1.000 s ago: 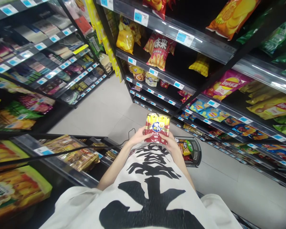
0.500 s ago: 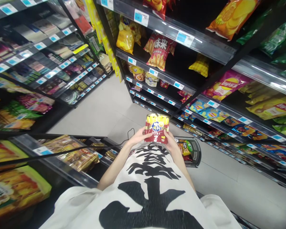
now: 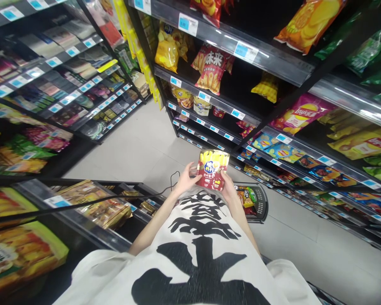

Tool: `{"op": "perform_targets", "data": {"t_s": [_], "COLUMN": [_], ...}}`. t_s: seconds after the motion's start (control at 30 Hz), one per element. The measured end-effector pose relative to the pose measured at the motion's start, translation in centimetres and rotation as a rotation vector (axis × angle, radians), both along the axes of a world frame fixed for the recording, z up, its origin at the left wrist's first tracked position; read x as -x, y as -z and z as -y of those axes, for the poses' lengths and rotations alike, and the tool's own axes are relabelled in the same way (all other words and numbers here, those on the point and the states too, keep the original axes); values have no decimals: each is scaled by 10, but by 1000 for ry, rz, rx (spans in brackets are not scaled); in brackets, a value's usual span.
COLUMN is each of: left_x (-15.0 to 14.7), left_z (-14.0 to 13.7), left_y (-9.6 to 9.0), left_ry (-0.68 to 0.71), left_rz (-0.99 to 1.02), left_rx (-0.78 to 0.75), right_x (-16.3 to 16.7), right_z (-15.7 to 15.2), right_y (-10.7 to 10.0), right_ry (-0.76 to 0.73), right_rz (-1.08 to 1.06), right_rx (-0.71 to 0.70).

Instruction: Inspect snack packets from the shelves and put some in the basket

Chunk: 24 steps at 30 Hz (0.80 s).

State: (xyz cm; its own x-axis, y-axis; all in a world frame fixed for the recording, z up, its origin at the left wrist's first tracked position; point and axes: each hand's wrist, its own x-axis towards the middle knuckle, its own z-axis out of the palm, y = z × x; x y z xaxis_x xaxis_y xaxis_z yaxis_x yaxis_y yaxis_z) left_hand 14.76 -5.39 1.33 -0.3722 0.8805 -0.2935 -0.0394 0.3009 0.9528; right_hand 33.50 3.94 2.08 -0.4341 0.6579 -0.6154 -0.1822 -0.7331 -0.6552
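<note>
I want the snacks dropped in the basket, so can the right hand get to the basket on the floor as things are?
Probably yes: the right hand holds the red snack packet just above the basket, and nothing shows between them.

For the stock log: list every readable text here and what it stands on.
"味来": red fries bag on the shelf.
"Lay's": pink chip bag.
"Lay's": yellow chip bag.
Red snack packet, held by left hand and right hand: print too blurred.
Shelf price tags: too small.
</note>
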Motion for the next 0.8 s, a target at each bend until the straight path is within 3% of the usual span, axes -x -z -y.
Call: {"op": "perform_targets", "data": {"t_s": [0.07, 0.13, 0.23, 0.33, 0.43, 0.57, 0.67, 0.8], "left_x": [-3, -7, -11, -14, -16, -19, -21, -21], "left_z": [-1, -1, -3, -4, -3, 1, 6, 6], "left_y": [-5, -12, -24, -30, -28, -20, -16, -15], "left_ry": [-39, 42, 206, 231, 183, 159, 137, 68], "left_rz": [-231, -374, -379, -189, 213, 693, 760, 749], "left_rx": [-56, -127, -178, -174, -206, -208, -181, -158], "right_x": [1, 2, 3, 3, 3, 6, 11, 13], "right_z": [0, 1, 1, 2, 3, 2, 1, 7], "right_y": [-2, -4, -10, -15, -15, -9, -9, -14], "right_ry": [-3, -23, -59, -94, -72, 95, 127, -92], "right_rz": [13, 5, -94, -186, -125, 11, 25, -128], "right_rx": [-25, -56, -92, -160, -255, -412, -468, -297]}}
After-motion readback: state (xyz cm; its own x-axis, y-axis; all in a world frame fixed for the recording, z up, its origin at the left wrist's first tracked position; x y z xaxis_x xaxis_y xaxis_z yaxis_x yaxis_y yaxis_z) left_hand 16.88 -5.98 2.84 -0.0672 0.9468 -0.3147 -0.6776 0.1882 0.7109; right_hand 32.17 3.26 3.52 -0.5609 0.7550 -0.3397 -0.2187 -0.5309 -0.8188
